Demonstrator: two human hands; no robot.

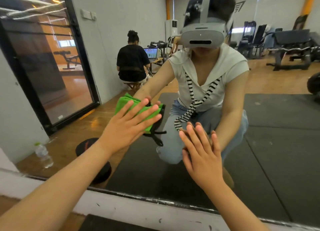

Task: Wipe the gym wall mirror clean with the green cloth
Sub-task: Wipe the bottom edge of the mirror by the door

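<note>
The left hand (129, 127) presses the folded green cloth (123, 102) flat against the gym wall mirror (268, 144), fingers (138, 109) straight and spread; the right hand (202, 154) rests open-palmed on the glass just beside. Even pressure and overlapping strokes would serve, and that bare palm may smear. The glass reflects dark mats (277, 113), benches (290, 45) and a water bottle (43, 154)

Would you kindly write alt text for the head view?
A person's left hand presses a folded green cloth flat against a gym wall mirror; the right hand rests open on the glass beside it.
</note>
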